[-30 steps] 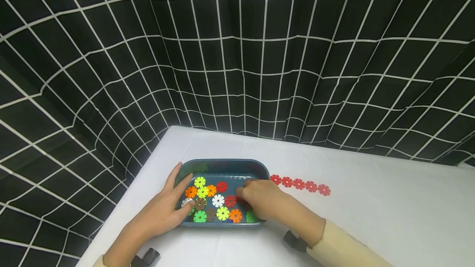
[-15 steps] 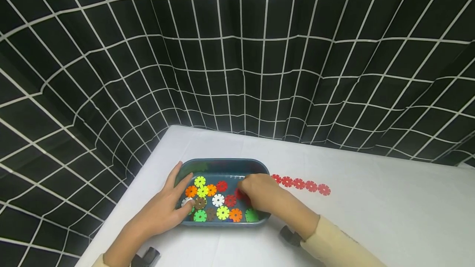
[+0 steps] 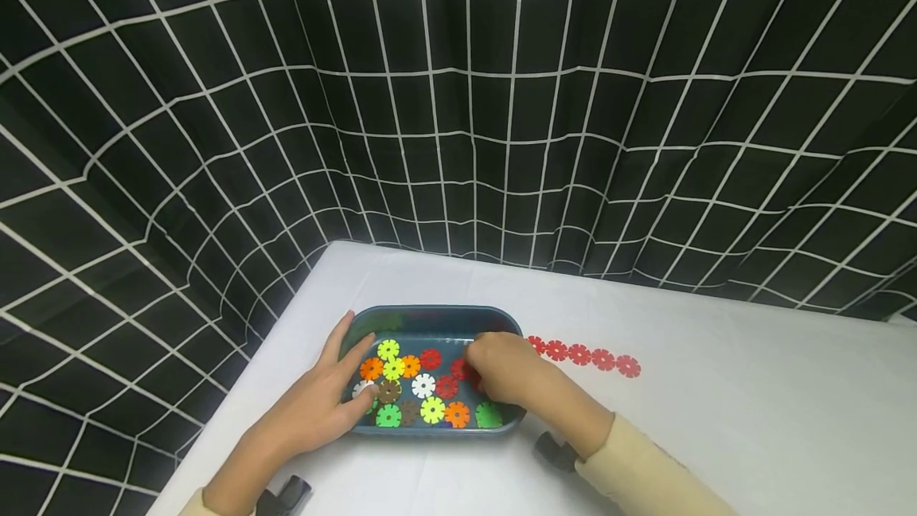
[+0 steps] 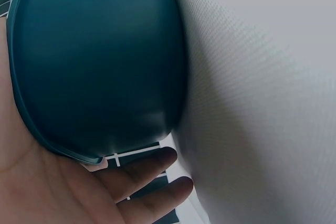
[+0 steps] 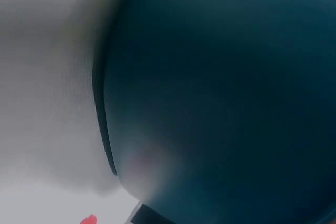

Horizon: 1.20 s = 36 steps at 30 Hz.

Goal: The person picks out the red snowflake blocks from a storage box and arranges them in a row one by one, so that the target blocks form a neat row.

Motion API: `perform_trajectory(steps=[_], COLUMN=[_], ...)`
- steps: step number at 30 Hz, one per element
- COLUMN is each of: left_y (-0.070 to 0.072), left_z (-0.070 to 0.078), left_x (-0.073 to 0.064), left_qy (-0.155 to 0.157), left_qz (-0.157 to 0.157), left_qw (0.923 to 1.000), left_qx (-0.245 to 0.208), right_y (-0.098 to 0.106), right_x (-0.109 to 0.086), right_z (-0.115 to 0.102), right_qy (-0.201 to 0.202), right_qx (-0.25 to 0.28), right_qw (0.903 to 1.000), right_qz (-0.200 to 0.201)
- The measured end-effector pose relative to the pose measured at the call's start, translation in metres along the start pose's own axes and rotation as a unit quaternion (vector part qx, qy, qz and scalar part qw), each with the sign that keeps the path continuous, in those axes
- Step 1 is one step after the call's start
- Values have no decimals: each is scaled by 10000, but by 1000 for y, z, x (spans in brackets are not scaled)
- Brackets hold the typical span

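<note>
A dark teal basin point(image 3: 430, 431) holds several flat, notched plastic discs, among them a white disc point(image 3: 423, 385), a yellow disc point(image 3: 432, 410) and a red disc point(image 3: 446, 387). My left hand point(image 3: 315, 404) grips the basin's left rim, thumb and one finger inside; in the left wrist view two fingers point(image 4: 157, 198) extend below the basin's outer wall. Inside the right end is my right hand point(image 3: 509, 369), bent down beside another red disc point(image 3: 458, 369). Its fingertips are hidden, so a pinched disc cannot be made out. The right wrist view shows mostly the basin's wall point(image 5: 220, 103).
A row of several red discs point(image 3: 580, 354) lies on the white tablecloth point(image 3: 752, 388) to the right of the basin. Dark wrist gear shows under both forearms. A black curtain with a white grid point(image 3: 544, 118) hangs behind and left of the table.
My right hand has shifted slightly up and to the right inside the basin, baring a red disc beside its fingers and more of the green disc. My left hand stays on the rim.
</note>
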<state>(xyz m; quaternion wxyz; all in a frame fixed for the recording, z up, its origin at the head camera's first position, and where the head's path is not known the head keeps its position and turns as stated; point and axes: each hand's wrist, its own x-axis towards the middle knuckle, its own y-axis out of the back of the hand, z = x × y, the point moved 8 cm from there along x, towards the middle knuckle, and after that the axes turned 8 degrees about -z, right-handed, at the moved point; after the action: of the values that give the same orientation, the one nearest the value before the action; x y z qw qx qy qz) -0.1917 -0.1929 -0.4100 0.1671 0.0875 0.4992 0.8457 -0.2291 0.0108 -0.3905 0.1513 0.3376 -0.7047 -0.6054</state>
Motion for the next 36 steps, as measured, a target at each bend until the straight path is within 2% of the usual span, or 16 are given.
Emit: perform_trajectory(steps=[7,11,16,23,29,36], left_y=[0,0,0,1,0,0], left_z=[1,1,2,2,1,1], left_x=[1,0,0,0,0,0], left_qy=[-8,-3,3,-38,-19,2], left_qz=[-1,-6,-39,-21,-47,-59], left_qw=[10000,10000,10000,10000,10000,10000], left_qx=[9,-6,-18,13,-5,-52], right_y=[-5,-7,-7,-2,-1,4], right_x=[0,1,-1,-3,-2,-4], right_z=[1,0,-2,0,2,7], right_qy=[-91,93,529,861,893,806], right_qx=[-254,-152,403,1279,1486,2005], right_qw=[9994,9996,9978,9873,9843,9740], right_qz=[-238,-224,36,381,327,687])
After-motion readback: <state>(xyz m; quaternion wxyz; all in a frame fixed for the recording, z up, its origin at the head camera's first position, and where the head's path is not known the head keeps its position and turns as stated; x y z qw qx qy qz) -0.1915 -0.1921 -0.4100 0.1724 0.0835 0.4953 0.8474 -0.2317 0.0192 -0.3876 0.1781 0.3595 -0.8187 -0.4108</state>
